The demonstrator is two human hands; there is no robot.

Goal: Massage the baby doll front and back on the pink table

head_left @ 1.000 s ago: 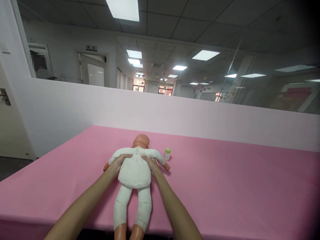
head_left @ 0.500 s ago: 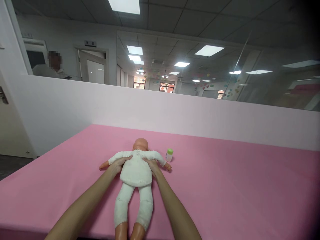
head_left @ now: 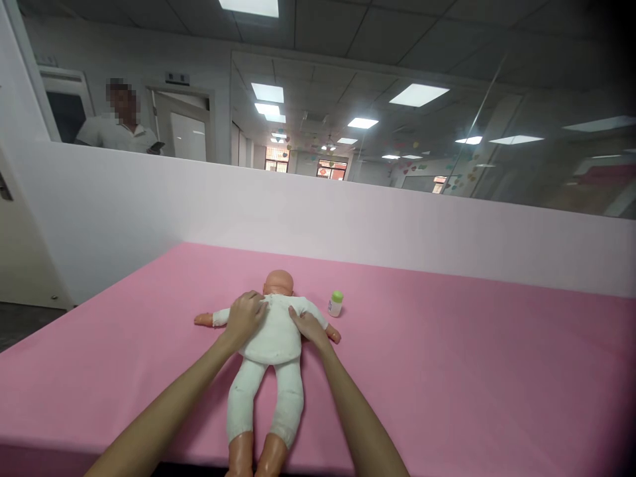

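A baby doll (head_left: pixel 272 334) with a white cloth body lies on the pink table, apparently face down, its bald head away from me and its arms spread. My left hand (head_left: pixel 246 317) is laid over its left shoulder and upper back, fingers loosely bent and not closed round it. At the other side of the torso, my right hand (head_left: pixel 309 326) grips the doll with the thumb on its back; the fingers are hidden beneath the arm. A small white bottle with a green cap (head_left: pixel 336 304) stands upright beyond the doll's right arm.
The pink-covered table (head_left: pixel 447 371) meets a low white wall (head_left: pixel 348 218) with glass above it. Behind the glass at left, a person (head_left: pixel 122 129) holds a phone (head_left: pixel 156 147). A door (head_left: pixel 24 232) stands at far left.
My left hand has moved from the doll's side up onto its shoulder. The right hand has shifted slightly at the side. Behind the glass, the person has straightened and moved right.
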